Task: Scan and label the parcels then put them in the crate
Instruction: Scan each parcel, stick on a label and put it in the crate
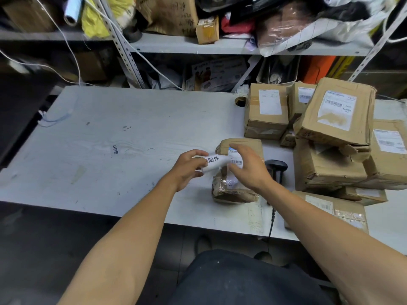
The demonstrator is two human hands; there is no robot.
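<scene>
White label (214,163) pinched by left hand (187,167) over parcel (239,172); right hand (248,166) spread loosely above.

A grey worktable (123,133) bears scuffs, a small printed sticker (115,149) and a round cable hole (240,101) near its far edge. Behind it stands a metal shelf rack (198,46), crowded. On the upper shelf: a small cardboard box (207,30), a yellow bag (93,20), a paper roll (72,10). White cables (66,40) hang down at left.
</scene>
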